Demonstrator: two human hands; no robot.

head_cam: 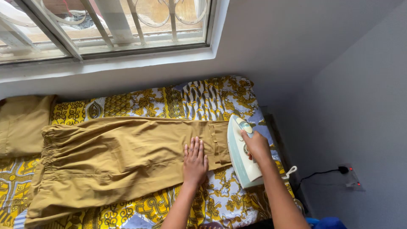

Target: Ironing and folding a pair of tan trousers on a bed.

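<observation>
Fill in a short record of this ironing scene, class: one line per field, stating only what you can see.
Left hand: left hand flat, palm down, on the tan trousers
Right hand: right hand grips the iron
Iron: white and pale green, at the trouser hem
Surface: yellow patterned cloth under the trousers
Cord: runs to a wall socket
Background: barred window

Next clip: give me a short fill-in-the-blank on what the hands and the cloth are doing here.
1. The left hand lies flat on the tan ____.
2. The right hand grips an ____.
3. The trousers lie on a yellow patterned cloth below a ____.
4. A plug sits in a wall ____.

Missing words: trousers; iron; window; socket
</observation>
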